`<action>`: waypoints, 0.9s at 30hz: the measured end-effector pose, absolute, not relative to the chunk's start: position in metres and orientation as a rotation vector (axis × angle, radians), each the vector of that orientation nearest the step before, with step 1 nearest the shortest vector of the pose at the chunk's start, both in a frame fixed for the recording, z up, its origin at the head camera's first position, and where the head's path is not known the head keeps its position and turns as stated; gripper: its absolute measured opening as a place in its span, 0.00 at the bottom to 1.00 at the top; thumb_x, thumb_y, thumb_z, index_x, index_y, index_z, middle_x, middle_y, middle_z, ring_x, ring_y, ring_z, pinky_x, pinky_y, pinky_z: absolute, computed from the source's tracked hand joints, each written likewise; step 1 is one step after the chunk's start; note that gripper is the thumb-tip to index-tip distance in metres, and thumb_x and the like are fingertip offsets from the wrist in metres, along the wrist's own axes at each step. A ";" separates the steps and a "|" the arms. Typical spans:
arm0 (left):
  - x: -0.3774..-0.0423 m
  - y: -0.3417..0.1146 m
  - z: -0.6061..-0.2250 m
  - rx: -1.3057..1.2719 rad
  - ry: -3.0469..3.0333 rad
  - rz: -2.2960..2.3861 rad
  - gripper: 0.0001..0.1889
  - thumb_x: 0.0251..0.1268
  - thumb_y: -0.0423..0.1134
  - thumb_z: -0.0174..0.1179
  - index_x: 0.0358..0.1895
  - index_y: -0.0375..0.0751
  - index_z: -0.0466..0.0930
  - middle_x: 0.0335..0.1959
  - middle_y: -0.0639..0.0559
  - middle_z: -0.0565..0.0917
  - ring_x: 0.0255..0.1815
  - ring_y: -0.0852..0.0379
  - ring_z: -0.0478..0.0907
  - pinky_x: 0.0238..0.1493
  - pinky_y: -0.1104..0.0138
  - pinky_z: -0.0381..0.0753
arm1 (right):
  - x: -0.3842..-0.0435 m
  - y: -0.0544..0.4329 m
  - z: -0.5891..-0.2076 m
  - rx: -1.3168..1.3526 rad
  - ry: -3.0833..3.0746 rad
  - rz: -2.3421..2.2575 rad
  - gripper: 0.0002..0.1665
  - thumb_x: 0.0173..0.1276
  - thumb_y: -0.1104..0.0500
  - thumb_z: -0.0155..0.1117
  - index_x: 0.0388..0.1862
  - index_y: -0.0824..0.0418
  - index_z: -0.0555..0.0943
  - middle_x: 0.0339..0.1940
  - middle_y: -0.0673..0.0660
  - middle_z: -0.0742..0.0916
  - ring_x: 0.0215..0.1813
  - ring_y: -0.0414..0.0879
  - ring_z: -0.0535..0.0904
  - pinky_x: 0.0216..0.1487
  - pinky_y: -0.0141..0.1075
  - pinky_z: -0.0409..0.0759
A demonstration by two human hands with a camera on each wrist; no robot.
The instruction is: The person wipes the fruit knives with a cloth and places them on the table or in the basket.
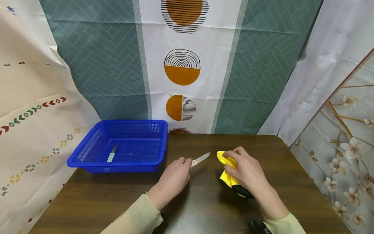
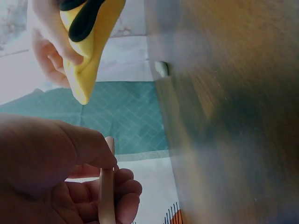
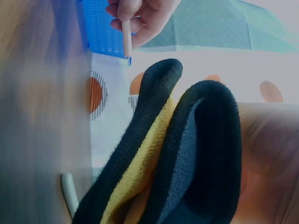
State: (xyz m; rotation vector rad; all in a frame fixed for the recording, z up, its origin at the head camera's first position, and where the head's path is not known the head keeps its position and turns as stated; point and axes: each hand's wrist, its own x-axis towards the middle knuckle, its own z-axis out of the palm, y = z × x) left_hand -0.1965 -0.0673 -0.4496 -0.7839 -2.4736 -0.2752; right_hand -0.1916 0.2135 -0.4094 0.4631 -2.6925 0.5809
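Note:
My left hand (image 1: pixel 173 175) grips a knife (image 1: pixel 201 159) by its pale handle, blade pointing away to the right above the table. In the left wrist view the thumb and fingers close round that handle (image 2: pixel 107 196). My right hand (image 1: pixel 246 167) pinches a folded yellow cloth (image 1: pixel 229 177) with black edging, held up close to the knife's tip. In the right wrist view the black edging (image 3: pixel 175 140) covers much of the right hand. A pale handle-like object (image 3: pixel 69 193) lies on the table beyond the cloth; my right hand hides it in the head view.
A blue plastic basket (image 1: pixel 117 165) stands at the back left of the brown wooden table (image 1: pixel 187 198). Inside it lies another knife (image 1: pixel 112 153) with a pale handle. Patterned fabric (image 1: pixel 117 65) hangs right behind the table and along both sides.

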 end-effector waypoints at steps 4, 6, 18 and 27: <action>-0.189 -0.072 -0.450 -0.797 -2.461 -0.280 0.18 0.55 0.29 0.79 0.44 0.35 0.79 0.31 0.47 0.78 0.25 0.49 0.76 0.28 0.59 0.80 | -0.190 0.210 -0.407 0.488 -2.680 0.570 0.20 0.66 0.62 0.74 0.57 0.51 0.90 0.53 0.57 0.84 0.35 0.48 0.82 0.34 0.44 0.78; -0.187 -0.075 -0.450 -0.794 -2.455 -0.280 0.18 0.55 0.29 0.78 0.44 0.36 0.79 0.31 0.47 0.78 0.25 0.49 0.76 0.27 0.59 0.79 | -0.189 0.208 -0.405 0.493 -2.679 0.564 0.20 0.65 0.62 0.74 0.57 0.51 0.91 0.53 0.56 0.84 0.35 0.48 0.82 0.33 0.44 0.78; -0.176 -0.088 -0.456 -0.788 -2.378 -0.316 0.16 0.53 0.27 0.75 0.41 0.38 0.77 0.28 0.50 0.74 0.25 0.49 0.74 0.25 0.59 0.76 | -0.185 0.196 -0.402 0.534 -2.703 0.551 0.21 0.64 0.63 0.74 0.56 0.49 0.91 0.52 0.52 0.83 0.36 0.44 0.80 0.33 0.41 0.77; -0.175 -0.091 -0.453 -0.774 -2.265 -0.314 0.15 0.55 0.28 0.76 0.40 0.38 0.77 0.27 0.50 0.74 0.23 0.50 0.74 0.23 0.61 0.75 | -0.184 0.184 -0.397 0.603 -2.697 0.539 0.20 0.63 0.63 0.74 0.54 0.49 0.91 0.50 0.50 0.83 0.34 0.41 0.78 0.32 0.39 0.76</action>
